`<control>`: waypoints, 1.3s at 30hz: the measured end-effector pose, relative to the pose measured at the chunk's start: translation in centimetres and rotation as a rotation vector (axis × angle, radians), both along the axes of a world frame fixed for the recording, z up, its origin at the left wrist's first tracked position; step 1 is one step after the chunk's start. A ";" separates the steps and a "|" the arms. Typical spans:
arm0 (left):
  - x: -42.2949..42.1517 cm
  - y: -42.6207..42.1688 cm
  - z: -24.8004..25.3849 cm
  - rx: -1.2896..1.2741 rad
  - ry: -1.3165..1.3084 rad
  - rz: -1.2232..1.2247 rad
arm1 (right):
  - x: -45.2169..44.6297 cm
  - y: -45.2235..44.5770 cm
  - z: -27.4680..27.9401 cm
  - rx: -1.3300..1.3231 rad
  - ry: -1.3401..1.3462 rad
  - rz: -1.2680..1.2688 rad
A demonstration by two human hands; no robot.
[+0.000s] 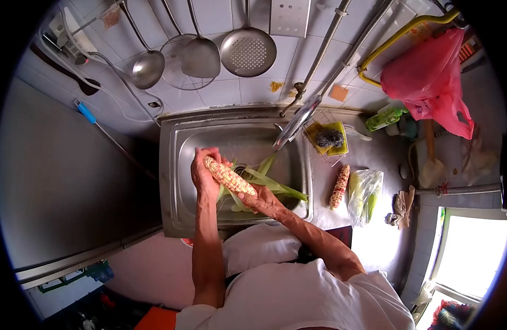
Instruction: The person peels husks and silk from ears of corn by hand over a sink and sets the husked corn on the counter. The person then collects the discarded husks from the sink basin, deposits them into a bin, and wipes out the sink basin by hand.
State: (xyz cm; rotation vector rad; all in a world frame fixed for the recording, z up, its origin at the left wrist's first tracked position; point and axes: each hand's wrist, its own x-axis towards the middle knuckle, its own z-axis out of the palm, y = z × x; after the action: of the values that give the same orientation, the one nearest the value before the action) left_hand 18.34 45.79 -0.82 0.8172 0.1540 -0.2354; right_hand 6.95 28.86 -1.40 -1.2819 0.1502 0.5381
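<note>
An ear of corn (229, 177) with cream and reddish kernels is held tilted over the steel sink (179, 165). My left hand (205, 170) is closed around its upper left end. At the lower right end, my right hand (260, 200) grips the same ear, fingers wrapped round it. Green corn husks (270, 184) lie in the sink beneath and beside the ear, partly covering the drain. On the counter to the right rests a second husked ear of corn (340, 187), apart from my hands.
Beside the second ear lies a clear plastic bag (366, 192) with something green inside. A wire rack with sponges (325, 137) and a scrubber stands behind it. The faucet (297, 121) reaches over the sink's back right. Steel utensils, including a skimmer (248, 52), hang on the tiled wall.
</note>
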 end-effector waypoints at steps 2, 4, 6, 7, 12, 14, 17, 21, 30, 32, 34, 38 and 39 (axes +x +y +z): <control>0.2 0.0 -0.1 0.101 0.009 -0.021 | -0.4 -0.2 0.8 0.034 -0.008 -0.024; 0.2 -0.4 0.3 0.225 0.034 0.002 | -0.8 -0.4 0.0 0.030 -0.014 -0.032; -0.1 -0.8 0.9 0.212 0.000 0.015 | -1.0 -0.7 -0.1 0.029 -0.021 -0.037; -0.1 -0.8 1.1 0.199 -0.036 0.028 | -0.8 -1.2 0.4 0.084 0.049 -0.013; 0.2 -1.6 0.7 -0.177 0.178 0.175 | -0.8 -1.5 0.2 0.433 0.220 0.017; -1.0 -3.5 4.3 0.090 0.172 0.175 | -1.1 -1.4 0.2 0.505 0.238 -0.006; -1.6 -1.8 0.7 1.165 -0.217 0.259 | -1.1 -1.7 0.7 0.555 0.245 -0.020; -3.2 -1.9 1.1 1.222 -0.398 0.271 | -0.9 -2.3 1.3 0.356 0.159 -0.015; -7.7 -1.2 -3.2 1.378 -0.833 -0.319 | 0.2 -3.0 -0.6 0.264 0.221 -0.214; -8.4 0.5 -5.1 1.392 -0.779 -0.310 | 0.1 -3.4 -0.6 0.338 0.268 -0.254; -8.1 3.6 -10.5 1.606 -0.657 -0.385 | 0.1 -3.9 -0.6 0.428 0.244 -0.293; -8.0 6.2 -11.7 1.768 -0.512 -0.541 | 0.1 -4.4 -0.5 0.407 0.203 -0.286; -7.9 6.2 -11.3 1.769 -0.469 -0.559 | 0.1 -4.3 -0.5 0.334 0.175 -0.288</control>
State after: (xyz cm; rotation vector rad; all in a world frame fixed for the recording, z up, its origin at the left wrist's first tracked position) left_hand 10.41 51.96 -12.10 2.6524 -0.4090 -0.4082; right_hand 7.06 24.59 -1.90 -0.8689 0.3697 0.4057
